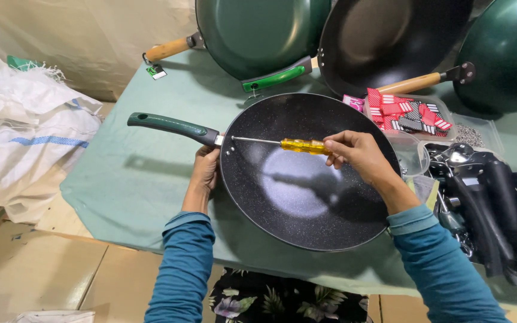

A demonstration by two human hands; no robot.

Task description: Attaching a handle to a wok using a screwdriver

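Right hand grips the yellow screwdriver across the black pan; left hand clasps its rim.

The desk is bare left of the speckled pan, but more pans behind and black handles on the right block the way.

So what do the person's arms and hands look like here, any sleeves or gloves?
Both arms wear long teal-blue sleeves with lighter ribbed cuffs ending just above the wrists. The left hand and right hand are bare: no gloves, and no rings or watch that I can see.
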